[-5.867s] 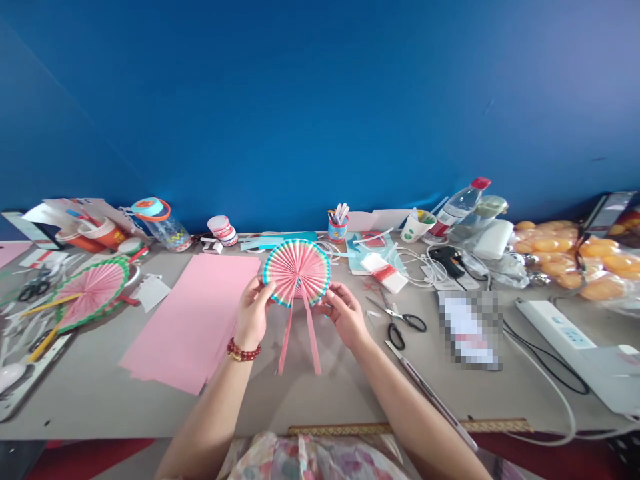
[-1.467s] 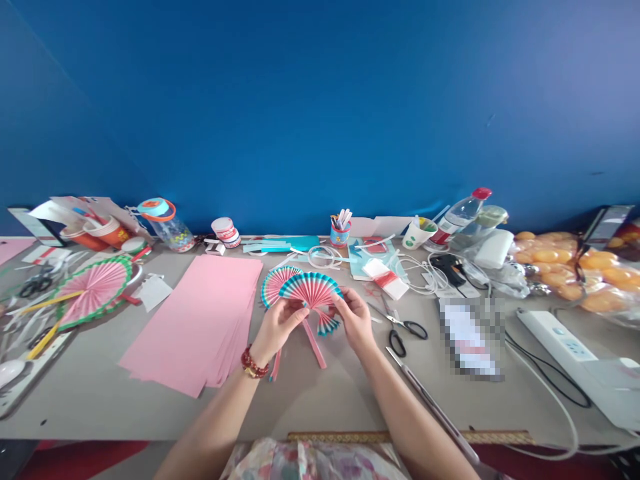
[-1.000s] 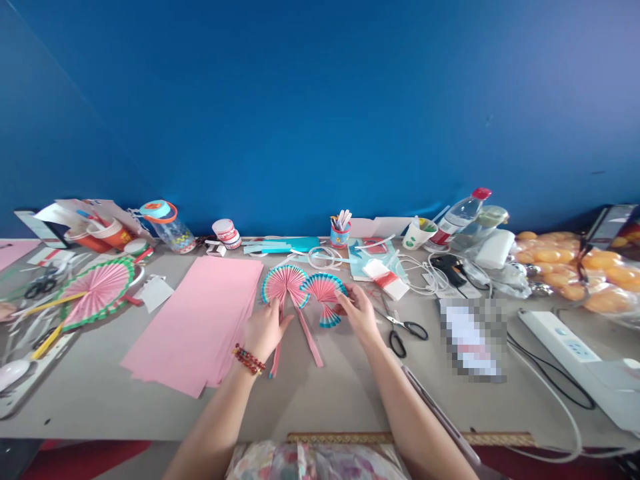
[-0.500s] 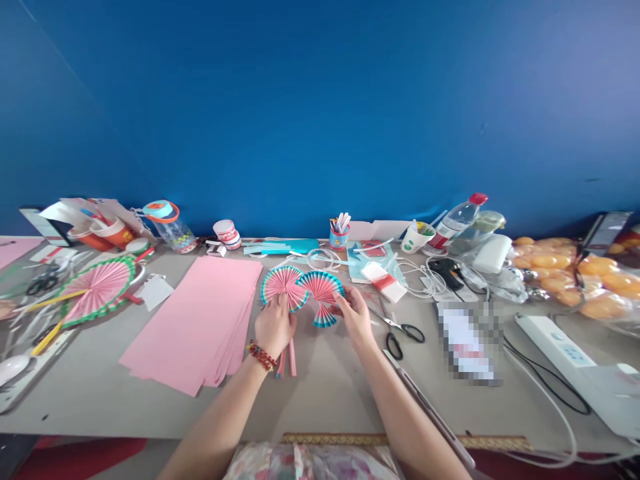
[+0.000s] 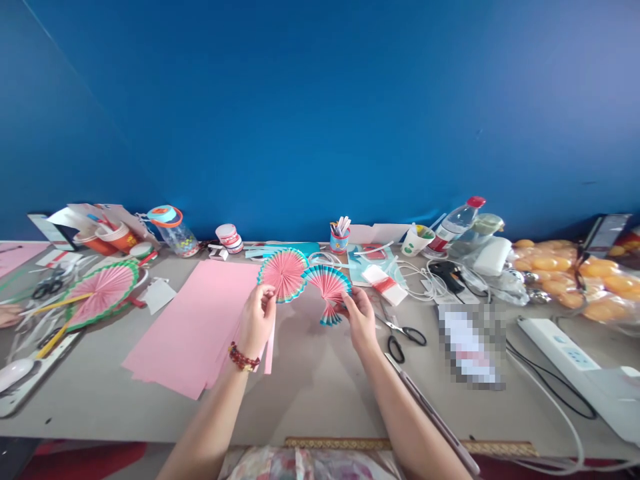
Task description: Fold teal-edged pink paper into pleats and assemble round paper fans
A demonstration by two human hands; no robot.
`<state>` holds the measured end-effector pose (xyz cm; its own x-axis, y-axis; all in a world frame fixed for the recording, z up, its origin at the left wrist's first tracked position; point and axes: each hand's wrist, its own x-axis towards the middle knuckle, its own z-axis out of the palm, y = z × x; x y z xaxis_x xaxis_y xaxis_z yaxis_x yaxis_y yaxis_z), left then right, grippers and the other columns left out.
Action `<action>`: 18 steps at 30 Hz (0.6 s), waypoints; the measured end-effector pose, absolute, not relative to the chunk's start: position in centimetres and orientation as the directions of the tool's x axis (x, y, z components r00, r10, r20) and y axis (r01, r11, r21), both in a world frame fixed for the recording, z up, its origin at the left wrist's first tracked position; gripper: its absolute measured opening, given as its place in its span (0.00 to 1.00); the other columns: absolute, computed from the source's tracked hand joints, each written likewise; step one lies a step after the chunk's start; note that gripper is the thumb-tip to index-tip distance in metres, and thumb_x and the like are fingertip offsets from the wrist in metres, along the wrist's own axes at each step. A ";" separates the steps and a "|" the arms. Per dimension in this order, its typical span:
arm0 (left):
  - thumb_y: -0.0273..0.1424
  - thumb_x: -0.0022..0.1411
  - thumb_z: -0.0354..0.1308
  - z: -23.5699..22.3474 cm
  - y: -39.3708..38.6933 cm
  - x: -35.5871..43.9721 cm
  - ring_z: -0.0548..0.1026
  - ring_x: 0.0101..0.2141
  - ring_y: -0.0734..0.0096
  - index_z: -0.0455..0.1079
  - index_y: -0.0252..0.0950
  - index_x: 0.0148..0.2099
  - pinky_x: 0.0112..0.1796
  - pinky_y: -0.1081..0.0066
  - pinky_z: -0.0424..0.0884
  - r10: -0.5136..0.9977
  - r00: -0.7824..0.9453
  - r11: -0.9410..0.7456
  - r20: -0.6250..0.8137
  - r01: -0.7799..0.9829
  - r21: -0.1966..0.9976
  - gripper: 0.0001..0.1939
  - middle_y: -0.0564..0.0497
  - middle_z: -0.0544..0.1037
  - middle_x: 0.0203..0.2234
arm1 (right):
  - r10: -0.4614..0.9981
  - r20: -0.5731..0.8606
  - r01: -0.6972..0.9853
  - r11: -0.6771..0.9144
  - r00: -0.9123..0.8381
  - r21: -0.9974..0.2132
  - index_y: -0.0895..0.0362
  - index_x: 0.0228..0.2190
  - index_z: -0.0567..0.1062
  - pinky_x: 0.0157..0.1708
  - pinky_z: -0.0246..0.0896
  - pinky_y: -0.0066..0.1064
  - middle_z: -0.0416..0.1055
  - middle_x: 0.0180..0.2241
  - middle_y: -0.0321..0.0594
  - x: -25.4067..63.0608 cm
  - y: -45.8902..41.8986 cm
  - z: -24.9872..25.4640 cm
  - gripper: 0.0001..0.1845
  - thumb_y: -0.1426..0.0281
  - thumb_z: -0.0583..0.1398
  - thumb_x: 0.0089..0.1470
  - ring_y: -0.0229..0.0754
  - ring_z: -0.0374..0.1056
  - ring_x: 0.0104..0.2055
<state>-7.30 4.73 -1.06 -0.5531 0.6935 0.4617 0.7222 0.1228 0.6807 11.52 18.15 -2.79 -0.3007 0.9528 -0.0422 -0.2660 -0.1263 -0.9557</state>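
Observation:
My left hand point(image 5: 259, 319) pinches the lower left edge of a round pleated paper fan point(image 5: 283, 275), pink with a blue-green rim. My right hand point(image 5: 359, 315) grips the right edge of a second pleated paper fan point(image 5: 327, 285) in the same colours, partly spread, its lower folds hanging as a small wedge. Where the two fans meet, their rims touch or overlap; I cannot tell which. Narrow pink paper strips point(image 5: 270, 352) show just below my left hand. To the left lies a stack of pink paper sheets point(image 5: 195, 327).
Right of my right hand are black-handled scissors point(image 5: 400, 337) and a red-and-white packet point(image 5: 384, 285). A glue gun point(image 5: 447, 275), power strip point(image 5: 560, 347) and bottle point(image 5: 457, 223) stand further right. Left are a green-edged pink fan point(image 5: 103, 293) and another person's hand point(image 5: 9, 315).
My left hand has moved from the round fan's centre to its lower left edge. The round fan is raised and turned more toward me. My right hand has shifted slightly right.

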 end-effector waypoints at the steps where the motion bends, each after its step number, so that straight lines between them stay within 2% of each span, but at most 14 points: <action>1: 0.29 0.66 0.49 -0.7 4.6 -7.6 0.76 0.35 0.68 0.64 0.38 0.45 0.36 0.70 0.72 0.692 -0.571 0.123 0.443 0.697 0.706 0.07 0.48 0.75 0.36 | 0.956 -0.041 -0.282 -0.127 -0.290 -0.951 0.54 0.38 0.71 0.30 0.71 0.30 0.71 0.31 0.34 11.5 18.1 -2.8 0.20 0.57 0.67 0.47 0.36 0.68 0.27; 4: 0.31 0.66 0.49 0.1 3.8 -8.2 0.75 0.35 0.67 0.65 0.38 0.44 0.37 0.69 0.73 0.705 -0.587 0.145 0.398 0.668 0.730 0.07 0.48 0.75 0.36 | 0.967 -0.029 -0.323 -0.112 -0.253 -0.940 0.54 0.37 0.70 0.31 0.70 0.29 0.70 0.31 0.34 11.5 18.1 -2.8 0.19 0.58 0.67 0.48 0.36 0.68 0.29; 7: 0.32 0.66 0.49 0.2 2.4 -8.3 0.76 0.36 0.66 0.64 0.39 0.45 0.38 0.68 0.73 0.725 -0.557 0.166 0.406 0.713 0.681 0.07 0.47 0.75 0.37 | 0.976 -0.013 -0.337 -0.087 -0.215 -0.937 0.53 0.38 0.71 0.30 0.69 0.29 0.70 0.32 0.35 11.6 18.2 -2.8 0.19 0.57 0.66 0.48 0.38 0.69 0.31; 13: 0.32 0.67 0.47 -1.3 -2.9 -10.9 0.76 0.37 0.66 0.64 0.40 0.47 0.38 0.69 0.72 0.737 -0.514 0.271 0.439 0.819 0.505 0.08 0.48 0.75 0.38 | 0.973 -0.044 -0.370 -0.127 -0.225 -0.920 0.53 0.37 0.72 0.30 0.68 0.29 0.71 0.32 0.34 11.7 18.5 -3.1 0.18 0.58 0.68 0.46 0.37 0.69 0.31; 18: 0.37 0.66 0.44 0.5 -8.7 -20.9 0.75 0.38 0.63 0.62 0.41 0.46 0.39 0.66 0.72 0.652 -0.585 0.536 0.482 0.805 0.252 0.11 0.50 0.74 0.39 | 0.958 -0.045 -0.351 -0.147 -0.285 -0.925 0.53 0.37 0.72 0.30 0.69 0.29 0.71 0.31 0.33 11.5 18.1 -3.0 0.18 0.58 0.67 0.47 0.37 0.69 0.30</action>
<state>-20.89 -8.75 0.51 -0.5854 0.6520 0.4819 0.8053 0.5365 0.2523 11.52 18.15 -3.05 -0.2845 0.9576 -0.0445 -0.3511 -0.1473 -0.9247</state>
